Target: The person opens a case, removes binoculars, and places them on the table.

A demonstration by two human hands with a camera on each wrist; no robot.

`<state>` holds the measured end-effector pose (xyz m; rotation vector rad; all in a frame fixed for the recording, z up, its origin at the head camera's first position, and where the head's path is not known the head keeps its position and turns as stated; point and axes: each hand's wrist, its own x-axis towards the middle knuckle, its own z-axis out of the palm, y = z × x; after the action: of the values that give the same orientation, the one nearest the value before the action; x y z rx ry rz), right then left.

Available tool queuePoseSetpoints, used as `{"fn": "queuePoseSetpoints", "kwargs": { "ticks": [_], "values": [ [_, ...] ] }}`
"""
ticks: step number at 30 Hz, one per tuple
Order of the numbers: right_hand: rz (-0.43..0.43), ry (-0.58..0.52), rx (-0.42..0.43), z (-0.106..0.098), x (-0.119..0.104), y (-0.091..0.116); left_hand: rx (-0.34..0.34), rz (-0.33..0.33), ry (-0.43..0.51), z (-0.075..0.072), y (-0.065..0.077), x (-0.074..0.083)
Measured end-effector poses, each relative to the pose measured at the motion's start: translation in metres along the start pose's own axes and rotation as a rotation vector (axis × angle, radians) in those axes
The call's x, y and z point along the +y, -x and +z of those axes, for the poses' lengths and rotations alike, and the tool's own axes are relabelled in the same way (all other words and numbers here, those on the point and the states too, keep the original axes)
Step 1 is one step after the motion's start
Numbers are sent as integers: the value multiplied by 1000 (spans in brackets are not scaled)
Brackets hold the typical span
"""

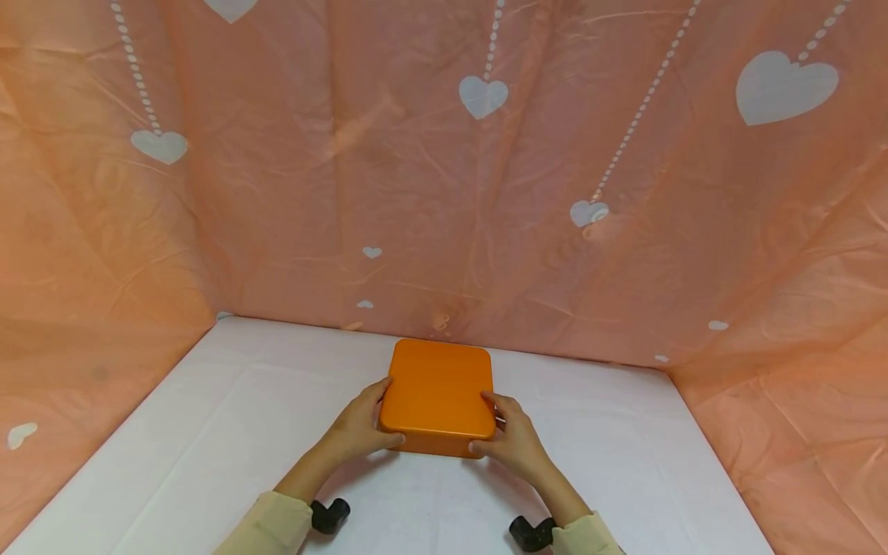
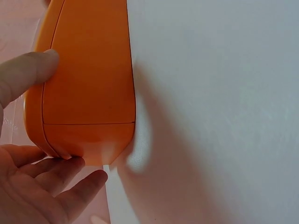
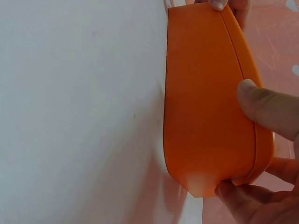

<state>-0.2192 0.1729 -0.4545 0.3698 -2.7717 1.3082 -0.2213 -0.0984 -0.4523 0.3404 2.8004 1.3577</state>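
An orange rectangular box [image 1: 438, 385] with rounded corners sits on the white tabletop towards the back. A thin seam below its top edge marks off a lid, seen along the box side [image 2: 88, 70] in the left wrist view. My left hand [image 1: 357, 424] grips the left side, thumb on the near face by the seam and fingers along the side. On the right, my right hand [image 1: 516, 441] holds the opposite side the same way, its thumb [image 3: 261, 105] pressing near the seam. The lid looks closed on the box all round the visible sides.
A white cloth-like surface [image 1: 201, 432] covers the table. Peach curtains [image 1: 416, 193] with white hearts hang behind and at both sides, close behind the box. Black wrist-worn pieces [image 1: 329, 515] show at both cuffs.
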Motion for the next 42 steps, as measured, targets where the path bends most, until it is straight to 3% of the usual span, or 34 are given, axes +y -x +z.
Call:
{"fn": "queuePoseSetpoints", "kwargs": {
  "ticks": [5,12,20,42],
  "values": [
    [-8,25,1,-1,-3,1,1,10,-4,1,0,1],
    [-25,34,-2,-3,-7,0,-10,2,87,2,-2,0],
    [-10,20,-17,-3,-7,0,-14,-5,113,3,-3,-3],
    [11,-14,-41,-3,-6,-1,-18,-3,121,2,-5,-3]
  ]
}}
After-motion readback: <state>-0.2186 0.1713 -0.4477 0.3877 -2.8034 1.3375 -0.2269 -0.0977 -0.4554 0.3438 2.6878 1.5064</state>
